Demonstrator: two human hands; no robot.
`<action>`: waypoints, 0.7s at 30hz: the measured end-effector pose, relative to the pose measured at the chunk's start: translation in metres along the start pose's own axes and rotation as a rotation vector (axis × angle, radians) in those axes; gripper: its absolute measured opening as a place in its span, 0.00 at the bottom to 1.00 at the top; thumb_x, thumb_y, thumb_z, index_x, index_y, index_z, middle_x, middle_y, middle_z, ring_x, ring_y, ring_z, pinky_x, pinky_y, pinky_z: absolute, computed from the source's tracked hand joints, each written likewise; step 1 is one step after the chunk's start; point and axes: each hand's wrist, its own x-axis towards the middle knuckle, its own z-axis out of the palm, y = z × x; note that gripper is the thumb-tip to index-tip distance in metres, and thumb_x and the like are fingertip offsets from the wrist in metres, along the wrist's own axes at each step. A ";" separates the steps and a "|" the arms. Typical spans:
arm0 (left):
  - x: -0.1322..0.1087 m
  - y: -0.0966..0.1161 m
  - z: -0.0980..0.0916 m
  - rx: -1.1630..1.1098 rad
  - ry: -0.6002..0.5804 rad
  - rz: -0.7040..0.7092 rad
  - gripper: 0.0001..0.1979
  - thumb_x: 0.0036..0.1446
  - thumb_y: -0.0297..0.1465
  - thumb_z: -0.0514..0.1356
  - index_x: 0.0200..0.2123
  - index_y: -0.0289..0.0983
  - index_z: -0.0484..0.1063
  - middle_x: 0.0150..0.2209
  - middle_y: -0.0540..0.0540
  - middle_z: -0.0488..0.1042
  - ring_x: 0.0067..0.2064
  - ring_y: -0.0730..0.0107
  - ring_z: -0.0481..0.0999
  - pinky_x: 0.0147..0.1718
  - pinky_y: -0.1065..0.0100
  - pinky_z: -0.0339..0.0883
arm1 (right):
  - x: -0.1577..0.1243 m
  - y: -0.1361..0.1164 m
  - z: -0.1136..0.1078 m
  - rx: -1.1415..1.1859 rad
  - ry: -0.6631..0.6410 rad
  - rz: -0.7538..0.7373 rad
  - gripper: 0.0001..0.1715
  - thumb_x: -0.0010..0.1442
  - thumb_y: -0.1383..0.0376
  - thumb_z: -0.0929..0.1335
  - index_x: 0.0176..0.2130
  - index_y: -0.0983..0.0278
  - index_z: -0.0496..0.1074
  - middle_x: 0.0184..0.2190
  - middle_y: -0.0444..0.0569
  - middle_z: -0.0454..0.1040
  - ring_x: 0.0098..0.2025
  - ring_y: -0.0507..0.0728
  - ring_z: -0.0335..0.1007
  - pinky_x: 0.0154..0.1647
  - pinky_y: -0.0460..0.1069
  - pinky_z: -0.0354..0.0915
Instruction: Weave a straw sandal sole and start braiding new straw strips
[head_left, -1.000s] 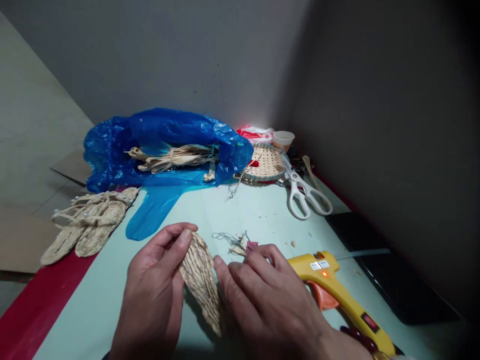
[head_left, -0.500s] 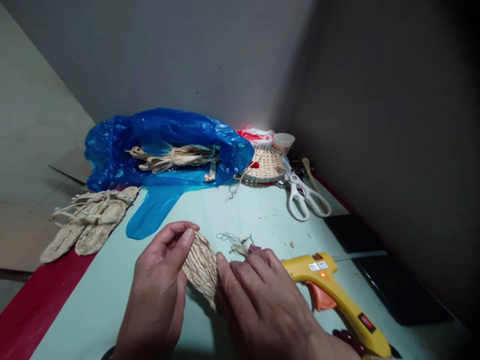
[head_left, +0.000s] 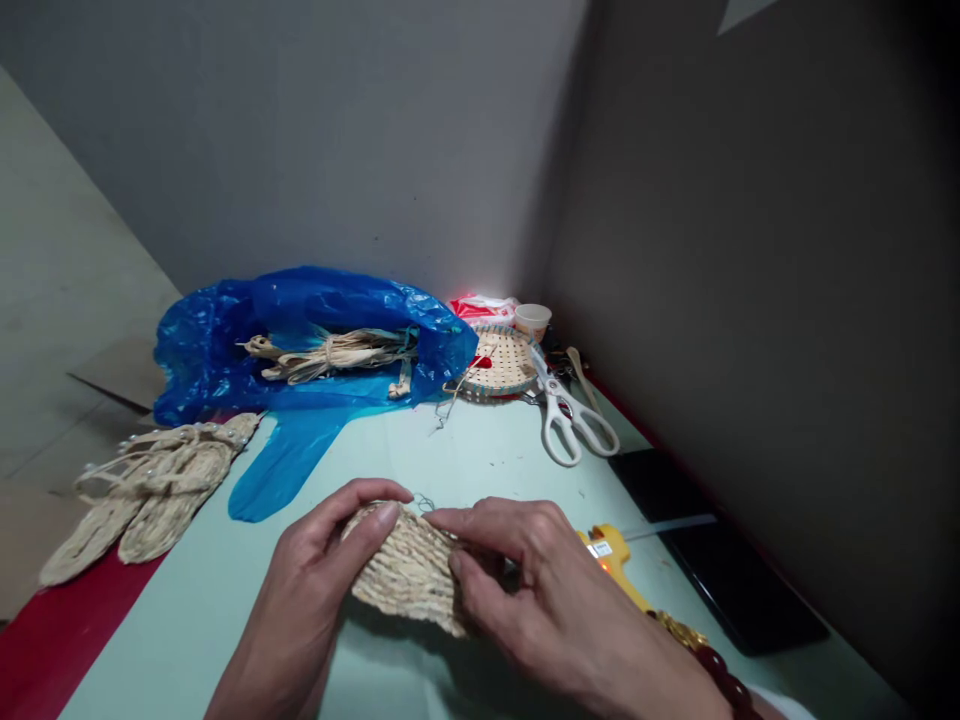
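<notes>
The woven straw piece (head_left: 409, 575) is up between the two hands, over the pale green table (head_left: 202, 590). The left hand (head_left: 307, 575) pinches its left end, with the thumb flat on the side we can see. The right hand (head_left: 532, 580) holds its right end and covers some of it. A yellow glue gun (head_left: 622, 570) lies just past the right hand, which hides part of it.
</notes>
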 end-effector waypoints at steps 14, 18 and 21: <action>-0.002 -0.007 0.005 -0.170 -0.006 -0.123 0.09 0.46 0.35 0.71 0.31 0.39 0.77 0.35 0.51 0.77 0.34 0.68 0.75 0.31 0.73 0.69 | -0.007 -0.004 0.004 0.007 -0.059 0.069 0.10 0.62 0.72 0.64 0.32 0.58 0.69 0.27 0.39 0.69 0.30 0.50 0.65 0.29 0.46 0.56; -0.003 -0.003 0.007 -0.279 0.014 -0.091 0.18 0.51 0.38 0.68 0.47 0.46 0.76 0.50 0.49 0.75 0.47 0.63 0.74 0.39 0.72 0.70 | -0.007 -0.002 0.007 -0.001 0.009 0.034 0.12 0.63 0.72 0.63 0.40 0.55 0.72 0.29 0.41 0.69 0.34 0.52 0.66 0.32 0.46 0.59; -0.004 0.001 0.007 -0.392 0.035 -0.095 0.24 0.54 0.39 0.66 0.55 0.49 0.70 0.49 0.49 0.75 0.52 0.61 0.73 0.44 0.69 0.68 | -0.006 0.002 0.011 -0.068 0.119 -0.072 0.17 0.65 0.71 0.63 0.51 0.59 0.70 0.32 0.46 0.69 0.35 0.55 0.66 0.32 0.48 0.62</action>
